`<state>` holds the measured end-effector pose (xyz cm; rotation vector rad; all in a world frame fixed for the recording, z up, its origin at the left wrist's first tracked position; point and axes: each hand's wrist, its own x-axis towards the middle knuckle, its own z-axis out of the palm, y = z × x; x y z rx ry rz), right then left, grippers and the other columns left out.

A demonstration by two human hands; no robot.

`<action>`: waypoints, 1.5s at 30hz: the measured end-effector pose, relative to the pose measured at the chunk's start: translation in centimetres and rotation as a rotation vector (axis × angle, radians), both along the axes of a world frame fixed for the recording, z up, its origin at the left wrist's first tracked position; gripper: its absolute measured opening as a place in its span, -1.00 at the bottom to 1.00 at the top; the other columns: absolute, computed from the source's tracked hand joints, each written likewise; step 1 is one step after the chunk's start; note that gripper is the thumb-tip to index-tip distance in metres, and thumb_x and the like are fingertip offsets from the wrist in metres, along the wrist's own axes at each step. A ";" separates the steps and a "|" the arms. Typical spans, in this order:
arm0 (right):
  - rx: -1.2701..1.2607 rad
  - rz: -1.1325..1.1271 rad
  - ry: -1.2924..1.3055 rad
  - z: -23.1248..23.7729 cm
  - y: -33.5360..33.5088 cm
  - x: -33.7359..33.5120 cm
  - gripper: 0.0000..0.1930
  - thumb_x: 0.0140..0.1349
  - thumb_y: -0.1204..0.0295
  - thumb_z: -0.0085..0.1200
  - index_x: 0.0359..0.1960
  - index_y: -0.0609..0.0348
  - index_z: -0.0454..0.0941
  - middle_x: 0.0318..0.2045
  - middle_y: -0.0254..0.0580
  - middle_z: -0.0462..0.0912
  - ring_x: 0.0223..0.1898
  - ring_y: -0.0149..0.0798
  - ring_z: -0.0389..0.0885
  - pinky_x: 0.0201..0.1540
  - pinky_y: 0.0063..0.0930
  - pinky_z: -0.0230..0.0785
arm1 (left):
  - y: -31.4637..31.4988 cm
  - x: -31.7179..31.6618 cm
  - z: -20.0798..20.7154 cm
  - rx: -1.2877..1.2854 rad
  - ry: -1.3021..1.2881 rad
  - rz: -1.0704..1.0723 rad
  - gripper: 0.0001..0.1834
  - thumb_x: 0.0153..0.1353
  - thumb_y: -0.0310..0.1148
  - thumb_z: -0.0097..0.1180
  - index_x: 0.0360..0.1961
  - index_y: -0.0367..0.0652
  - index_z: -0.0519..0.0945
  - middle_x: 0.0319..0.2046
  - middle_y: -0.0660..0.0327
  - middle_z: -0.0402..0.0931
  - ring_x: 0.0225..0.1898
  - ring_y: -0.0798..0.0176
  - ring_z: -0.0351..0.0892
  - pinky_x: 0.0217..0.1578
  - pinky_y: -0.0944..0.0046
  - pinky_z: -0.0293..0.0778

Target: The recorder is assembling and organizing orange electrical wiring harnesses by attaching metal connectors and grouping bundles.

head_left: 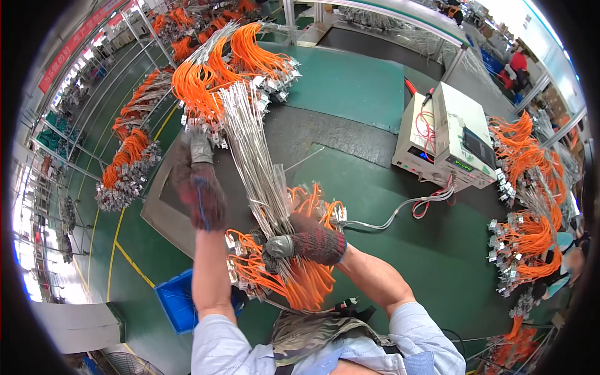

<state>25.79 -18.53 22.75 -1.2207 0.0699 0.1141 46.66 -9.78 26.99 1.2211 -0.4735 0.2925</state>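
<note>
My right hand (pixel 312 242), in a dark knitted glove with grey tape on a finger, is closed around the near part of a long bundle of silvery braided cables (pixel 250 162). Orange cable ends (pixel 309 284) hang below that grip, and white connectors fan out beside it. To the left of the bundle is my left hand (pixel 201 187), also gloved and taped. Motion smears its fingers, so I cannot tell whether they hold anything. It is close to the connectors under a far pile of orange cables (pixel 200 81), where the bundle's far end lies.
Two light boxy instruments (pixel 462 140) with lit displays stand on the green-topped table (pixel 350 87) at right. A grey lead (pixel 400 209) runs from them toward the bundle. More orange cables (pixel 528 244) hang at right and others (pixel 128 156) at left. A blue bin (pixel 178 303) sits lower left.
</note>
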 end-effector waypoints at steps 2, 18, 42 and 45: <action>0.005 0.012 -0.028 -0.4 0.0 0.0 -0.51 0.33 0.18 0.42 0.10 0.33 0.68 -0.14 -0.21 0.78 -0.14 -0.41 0.69 -0.03 -0.38 0.60 | 0.3 -2.1 6.7 0.531 -0.783 0.021 -0.50 0.32 0.00 0.32 0.06 -0.19 0.71 0.02 0.10 0.74 0.16 -0.12 0.67 0.32 -0.13 0.47; -0.059 0.034 0.010 0.1 0.2 0.6 -0.56 0.39 0.20 0.37 0.13 0.28 0.69 -0.14 -0.31 0.75 -0.12 -0.47 0.64 -0.01 -0.41 0.55 | 1.4 -3.6 0.5 0.318 -0.144 -0.050 -0.75 0.36 -0.30 0.34 -0.09 -0.27 0.74 0.08 0.16 0.70 0.04 0.14 0.71 0.14 0.09 0.62; 0.465 -0.274 -0.582 13.0 -2.2 -0.5 -0.76 0.56 0.22 0.06 0.00 0.11 0.58 -0.20 -0.32 0.56 -0.16 -0.26 0.54 0.01 -0.22 0.51 | 4.2 -2.0 13.0 0.125 0.356 -0.804 -0.41 0.67 0.07 -0.10 0.03 -0.32 0.65 -0.26 0.25 0.64 -0.28 0.35 0.58 -0.20 0.31 0.57; 0.552 -0.302 -0.718 14.4 -3.6 -2.7 -0.83 0.49 0.30 0.06 -0.10 0.12 0.56 -0.25 -0.29 0.54 -0.19 -0.21 0.54 0.03 -0.20 0.52 | 7.6 -4.7 10.3 0.223 0.008 -0.497 -0.55 0.55 -0.18 0.11 0.27 -0.29 0.61 0.02 0.07 0.74 0.04 0.18 0.74 0.10 0.17 0.62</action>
